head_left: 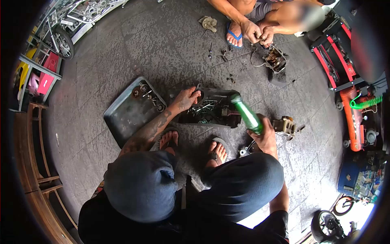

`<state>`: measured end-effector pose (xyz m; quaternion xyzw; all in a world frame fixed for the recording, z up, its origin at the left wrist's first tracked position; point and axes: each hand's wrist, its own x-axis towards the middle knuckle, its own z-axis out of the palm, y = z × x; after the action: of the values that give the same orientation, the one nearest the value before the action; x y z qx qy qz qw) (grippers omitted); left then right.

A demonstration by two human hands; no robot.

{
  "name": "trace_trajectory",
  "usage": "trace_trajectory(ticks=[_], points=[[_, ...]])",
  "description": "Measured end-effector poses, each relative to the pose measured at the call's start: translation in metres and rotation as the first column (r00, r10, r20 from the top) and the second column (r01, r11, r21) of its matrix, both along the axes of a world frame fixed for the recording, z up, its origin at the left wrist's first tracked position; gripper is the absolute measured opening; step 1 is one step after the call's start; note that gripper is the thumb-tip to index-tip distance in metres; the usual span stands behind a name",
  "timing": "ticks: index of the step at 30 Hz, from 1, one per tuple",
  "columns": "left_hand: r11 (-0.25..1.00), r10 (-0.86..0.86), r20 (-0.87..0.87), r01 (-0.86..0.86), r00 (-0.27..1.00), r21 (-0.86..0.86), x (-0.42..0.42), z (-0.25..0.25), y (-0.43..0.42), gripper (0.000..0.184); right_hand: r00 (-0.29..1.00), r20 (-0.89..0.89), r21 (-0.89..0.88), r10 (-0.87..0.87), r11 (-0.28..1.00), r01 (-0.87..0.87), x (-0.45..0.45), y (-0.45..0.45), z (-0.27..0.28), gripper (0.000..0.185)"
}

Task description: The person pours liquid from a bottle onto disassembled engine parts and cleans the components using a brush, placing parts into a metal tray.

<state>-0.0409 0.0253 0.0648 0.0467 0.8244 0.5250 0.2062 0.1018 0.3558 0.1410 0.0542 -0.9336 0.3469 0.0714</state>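
Note:
My right hand (265,137) is wrapped round a green bottle (248,115), tilted with its far end to the upper left and slightly blurred. That end is over the right side of a dark tray (221,91) on the floor, which holds several bolts (208,105) and other metal parts. At the tray's left end, my left hand (186,99) has its fingers closed; what they hold, if anything, is hard to make out. Beside my right hand lies a tan-coloured metal engine part (284,127).
A larger black tray (126,116) with gears and metal parts lies to the left. Ahead, another person's hands (258,34) work above an opened engine casing (275,61). A rag (208,23) and small parts lie on the floor. A red compressor tank (352,122) stands right, a wooden bench (34,162) left.

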Motion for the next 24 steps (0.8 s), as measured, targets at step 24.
trace_trajectory(ticks=[24], points=[[0.977, -0.162, 0.137, 0.139, 0.977, 0.159, 0.012, -0.030, 0.014, 0.029, 0.959, 0.279, 0.554, 0.049, 0.807, -0.202, -0.046, -0.035, 0.036, 0.059]])
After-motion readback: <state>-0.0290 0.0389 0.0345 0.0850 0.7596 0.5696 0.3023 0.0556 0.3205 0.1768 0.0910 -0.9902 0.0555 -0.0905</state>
